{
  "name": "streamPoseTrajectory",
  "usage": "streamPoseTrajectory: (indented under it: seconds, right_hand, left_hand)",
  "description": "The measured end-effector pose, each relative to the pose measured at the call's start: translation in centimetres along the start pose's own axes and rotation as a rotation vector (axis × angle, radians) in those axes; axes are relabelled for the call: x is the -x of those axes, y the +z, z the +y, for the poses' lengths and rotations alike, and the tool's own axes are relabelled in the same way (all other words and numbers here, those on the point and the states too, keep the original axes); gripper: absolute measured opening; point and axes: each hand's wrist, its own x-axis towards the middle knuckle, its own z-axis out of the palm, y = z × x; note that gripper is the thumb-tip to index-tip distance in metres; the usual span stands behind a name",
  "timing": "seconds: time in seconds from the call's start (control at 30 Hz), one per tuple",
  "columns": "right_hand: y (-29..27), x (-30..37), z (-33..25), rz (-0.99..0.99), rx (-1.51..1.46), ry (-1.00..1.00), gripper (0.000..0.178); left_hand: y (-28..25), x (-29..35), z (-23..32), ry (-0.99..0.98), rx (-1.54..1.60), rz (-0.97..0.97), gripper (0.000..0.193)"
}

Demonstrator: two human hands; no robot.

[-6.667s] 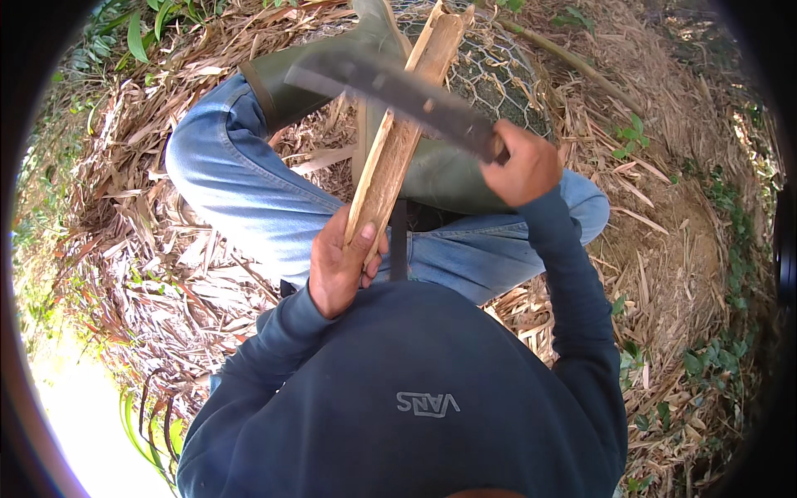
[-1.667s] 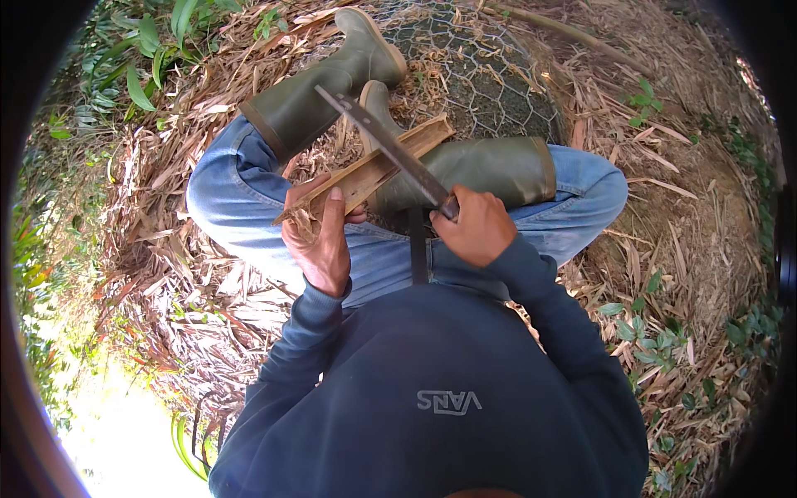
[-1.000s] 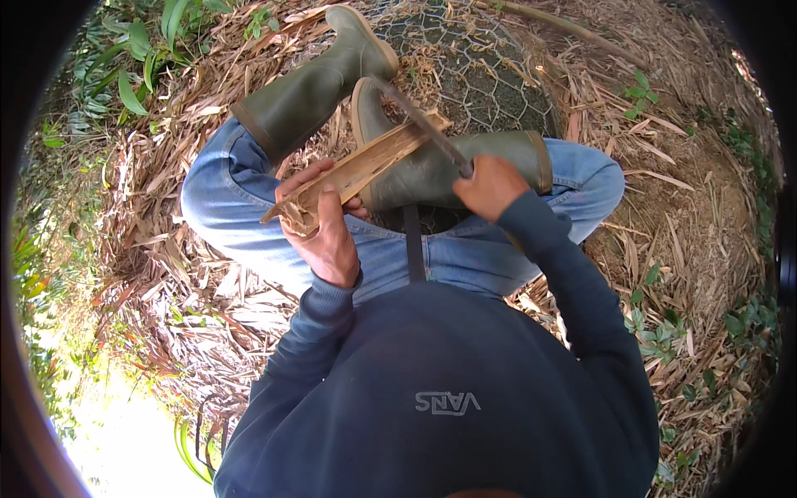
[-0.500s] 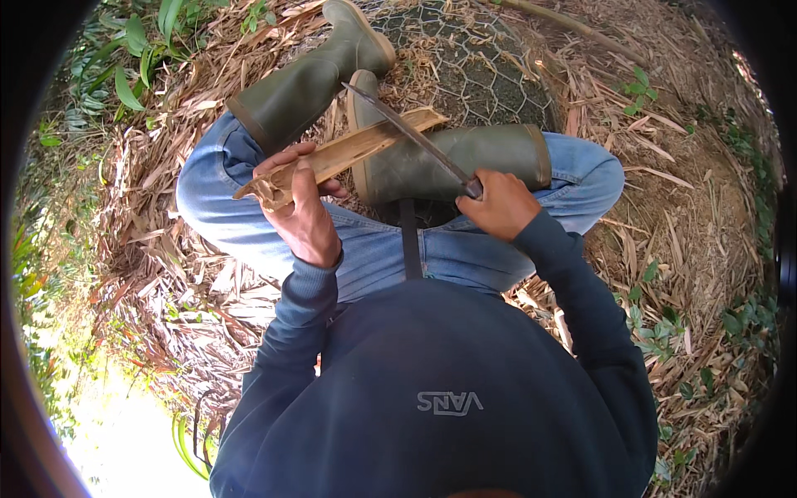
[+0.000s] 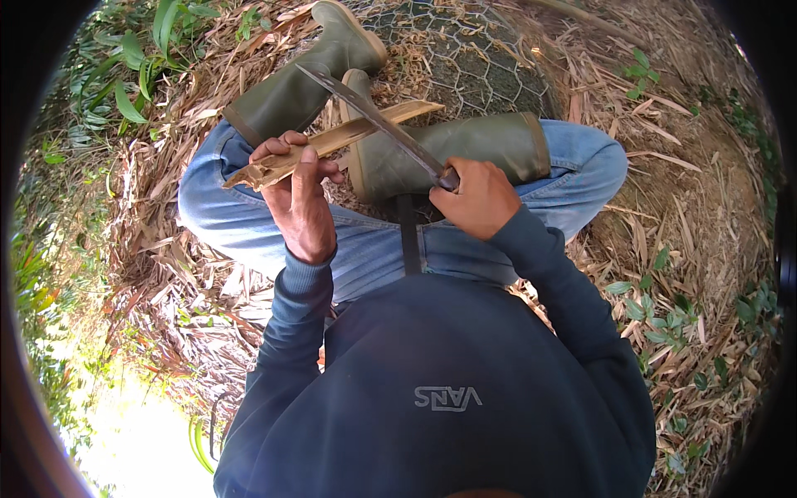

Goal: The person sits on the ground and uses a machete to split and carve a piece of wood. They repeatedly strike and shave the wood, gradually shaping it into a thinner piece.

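A pale split piece of wood (image 5: 344,135), bamboo-like and ragged at its near-left end, slants up to the right over my boots. My left hand (image 5: 300,203) grips it near the ragged end, thumb on top and fingers beneath. In my right hand (image 5: 480,199) is the handle of a long dark knife (image 5: 382,123), its blade pointing up and left. The blade crosses the wood beyond my left hand; whether its edge touches the wood I cannot tell. Most of the handle is hidden in my fist.
My green rubber boots (image 5: 465,153) and bent legs in jeans (image 5: 573,170) lie around the work. Beyond them wire mesh (image 5: 477,58) covers a dark mound. Dry leaf litter (image 5: 149,232) surrounds me, with green plants (image 5: 137,62) at the far left and a pole (image 5: 589,21) at the far right.
My right hand and the knife have moved left and slightly away from me, so the blade tip reaches over the left boot. The wood has shifted slightly left and tilted a little.
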Motion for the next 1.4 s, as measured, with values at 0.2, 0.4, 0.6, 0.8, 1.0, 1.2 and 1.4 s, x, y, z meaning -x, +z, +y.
streamPoseTrajectory:
  seconds: [0.2,0.4,0.6,0.8,1.0,1.2,1.4]
  right_hand:
    - [0.2,0.7,-0.1,-0.018,0.012,-0.044,0.026]
    - [-0.1,0.3,-1.3,-0.045,0.029,-0.023,0.026]
    - [-0.2,-1.3,1.1,0.027,0.07,0.062,0.027]
    - [-1.3,0.5,-0.4,-0.112,0.005,0.055,0.029]
    - [-0.4,-0.3,-0.3,-0.053,-0.022,0.031,0.029]
    - [-0.2,-1.9,1.6,-0.008,-0.014,0.076,0.029]
    - [-0.6,-0.9,0.9,-0.034,0.081,0.019,0.03]
  left_hand:
    - [-0.5,-0.1,0.0,-0.055,0.013,0.07,0.028]
    - [-1.0,-0.7,-0.2,-0.049,0.01,0.095,0.027]
    - [-0.2,-0.5,-0.3,0.002,-0.004,0.086,0.023]
    - [-0.1,-1.0,-0.5,-0.005,-0.02,0.127,0.024]
    - [-0.2,-1.6,-0.5,-0.001,-0.088,0.138,0.023]
    - [-0.2,-2.7,-1.1,0.026,-0.066,0.206,0.029]
    - [-0.4,-3.1,-1.4,0.039,-0.106,0.213,0.026]
